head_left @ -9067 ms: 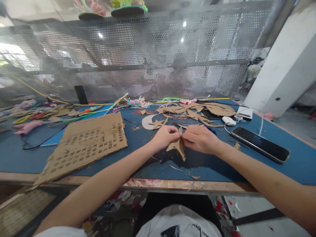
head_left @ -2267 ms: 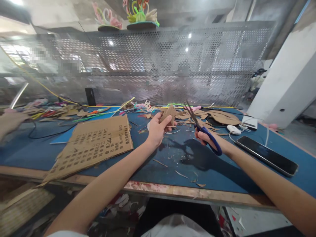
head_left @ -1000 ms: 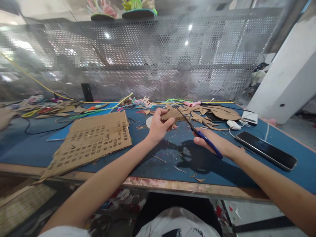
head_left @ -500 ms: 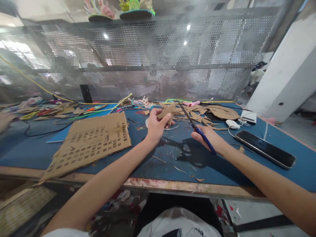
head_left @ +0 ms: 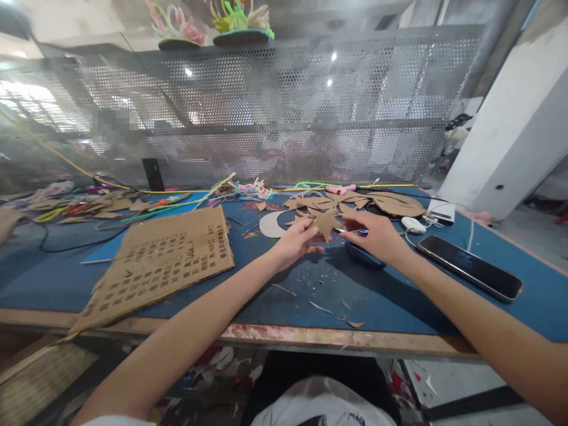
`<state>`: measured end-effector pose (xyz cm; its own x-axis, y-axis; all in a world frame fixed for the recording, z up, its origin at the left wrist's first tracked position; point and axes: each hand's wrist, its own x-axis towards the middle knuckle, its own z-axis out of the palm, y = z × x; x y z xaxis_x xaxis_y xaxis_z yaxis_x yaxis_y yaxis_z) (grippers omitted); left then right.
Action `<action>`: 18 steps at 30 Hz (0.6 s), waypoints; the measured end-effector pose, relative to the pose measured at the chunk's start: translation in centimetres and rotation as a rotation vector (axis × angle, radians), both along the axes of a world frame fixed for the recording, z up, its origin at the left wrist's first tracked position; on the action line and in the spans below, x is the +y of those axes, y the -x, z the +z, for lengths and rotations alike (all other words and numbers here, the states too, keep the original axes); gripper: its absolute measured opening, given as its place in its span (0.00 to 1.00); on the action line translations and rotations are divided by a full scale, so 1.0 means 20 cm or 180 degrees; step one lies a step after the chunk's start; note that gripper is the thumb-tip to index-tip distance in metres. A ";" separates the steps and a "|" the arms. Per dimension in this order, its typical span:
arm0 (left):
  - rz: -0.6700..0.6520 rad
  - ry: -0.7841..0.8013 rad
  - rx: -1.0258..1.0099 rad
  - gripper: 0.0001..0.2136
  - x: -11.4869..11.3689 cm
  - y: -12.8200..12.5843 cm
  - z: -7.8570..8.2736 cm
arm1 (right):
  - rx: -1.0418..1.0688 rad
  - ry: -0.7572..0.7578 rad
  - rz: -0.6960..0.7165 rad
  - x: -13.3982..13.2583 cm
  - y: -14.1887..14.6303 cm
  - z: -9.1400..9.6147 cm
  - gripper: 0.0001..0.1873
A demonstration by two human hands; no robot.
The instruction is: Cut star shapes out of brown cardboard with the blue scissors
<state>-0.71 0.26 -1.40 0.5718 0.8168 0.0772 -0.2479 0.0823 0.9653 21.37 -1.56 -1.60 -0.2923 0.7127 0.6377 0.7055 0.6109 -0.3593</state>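
My left hand point(head_left: 298, 241) pinches a small brown cardboard star point(head_left: 326, 224) between thumb and fingers, above the blue tabletop. Close to its right is my right hand point(head_left: 371, 229), with thumb and forefinger bent toward the star's edge. Blue-handled scissors point(head_left: 366, 257) hang under the right hand, apparently still in its grip; the fingers partly cover them. A short bit of blade shows beside the star. A white crescent-shaped paper piece point(head_left: 268, 225) lies just beyond my left hand, and cut cardboard pieces point(head_left: 310, 203) are heaped behind the star.
A printed cardboard sheet point(head_left: 164, 254) lies at left, overhanging the table's front edge. At right are a phone point(head_left: 470, 266), a white earbud case point(head_left: 413, 225) and cables. Perforated metal mesh point(head_left: 275, 118) stands behind the table. Another person's hand point(head_left: 9, 222) shows at far left.
My right hand has moved in toward the star, and the scissors have swung lower, beneath it. My left hand has shifted right and turned the star, uncovering the white crescent.
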 end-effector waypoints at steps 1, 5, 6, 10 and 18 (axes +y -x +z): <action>-0.0082 -0.0030 0.0053 0.16 -0.01 0.00 -0.01 | -0.0061 -0.0128 0.0105 -0.01 0.01 0.00 0.11; -0.0132 -0.0069 0.0157 0.18 -0.01 -0.01 -0.01 | -0.0163 -0.0543 0.0084 -0.02 0.03 0.00 0.09; -0.0073 -0.0054 0.0138 0.19 -0.01 -0.01 -0.01 | -0.0140 -0.0528 0.0031 -0.02 0.03 0.00 0.09; 0.0357 0.0112 -0.0058 0.18 0.02 0.00 0.00 | 0.0025 -0.0100 -0.0141 -0.04 0.02 0.03 0.10; -0.0167 0.0018 -0.0192 0.17 -0.04 -0.02 0.00 | 0.1592 0.1461 0.0724 -0.07 0.10 0.01 0.18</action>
